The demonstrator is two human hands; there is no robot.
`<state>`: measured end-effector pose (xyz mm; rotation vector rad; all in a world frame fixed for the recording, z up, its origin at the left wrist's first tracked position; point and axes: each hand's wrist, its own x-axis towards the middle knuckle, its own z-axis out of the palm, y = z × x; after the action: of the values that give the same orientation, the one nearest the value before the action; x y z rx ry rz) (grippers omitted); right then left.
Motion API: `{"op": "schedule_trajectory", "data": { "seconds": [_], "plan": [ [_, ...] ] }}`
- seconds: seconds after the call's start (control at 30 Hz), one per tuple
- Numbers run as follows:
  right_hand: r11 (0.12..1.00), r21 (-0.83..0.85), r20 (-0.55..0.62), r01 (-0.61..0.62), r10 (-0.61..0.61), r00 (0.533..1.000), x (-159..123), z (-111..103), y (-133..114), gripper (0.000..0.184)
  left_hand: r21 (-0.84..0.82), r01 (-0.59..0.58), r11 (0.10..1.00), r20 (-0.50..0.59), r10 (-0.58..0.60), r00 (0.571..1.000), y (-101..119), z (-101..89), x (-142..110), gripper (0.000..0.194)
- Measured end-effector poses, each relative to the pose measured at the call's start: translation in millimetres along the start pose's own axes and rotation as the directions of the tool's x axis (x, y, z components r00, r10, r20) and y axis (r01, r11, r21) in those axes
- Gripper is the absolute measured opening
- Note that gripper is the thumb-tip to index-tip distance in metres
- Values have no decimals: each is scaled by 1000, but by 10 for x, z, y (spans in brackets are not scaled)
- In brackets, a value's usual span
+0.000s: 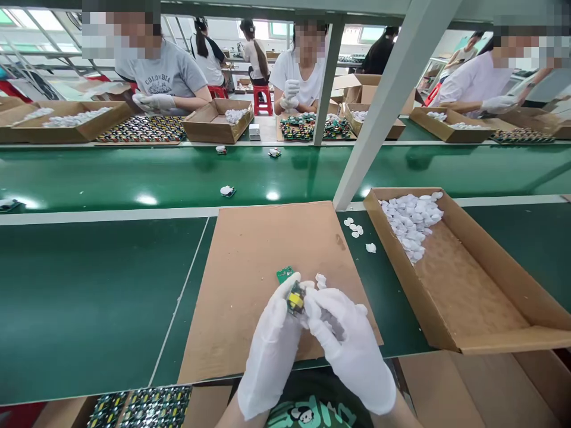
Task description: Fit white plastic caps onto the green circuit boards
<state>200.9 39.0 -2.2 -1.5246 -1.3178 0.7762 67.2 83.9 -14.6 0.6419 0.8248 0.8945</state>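
Note:
My left hand point(272, 353), in a white glove, is closed around a small circuit board point(295, 300) with a yellow-wrapped component on it. My right hand point(354, 348), gloved too, has its fingers pinched at the right side of that board; the fingertips partly hide what they grip. Just beyond the left fingertips lies a small green board piece point(284, 274), on a flat cardboard sheet point(263, 238). A crumpled white piece point(320, 280) shows right behind the right fingers.
To the right stands a cardboard tray point(486, 285) with a heap of white discs point(413, 220). Several loose discs point(354, 227) lie beside it. A slanted white post point(392, 101) rises ahead, before the green conveyor point(178, 175). Circuit boards point(156, 407) sit low left; co-workers sit opposite.

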Motion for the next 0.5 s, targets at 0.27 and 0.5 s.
{"op": "schedule_trajectory", "data": {
  "seconds": [0.27, 0.5],
  "plan": [
    [983, -35, 52, 181, -179, 983, -35, -96, -67, 26, 80, -133, 988, 208, 114, 971, 18, -188, -151, 43],
    [961, 270, -43, 63, -53, 998, -41, 7, -146, 14, 376, -232, 897, 124, 199, 972, 76, -338, -230, 40]
  ]
}}
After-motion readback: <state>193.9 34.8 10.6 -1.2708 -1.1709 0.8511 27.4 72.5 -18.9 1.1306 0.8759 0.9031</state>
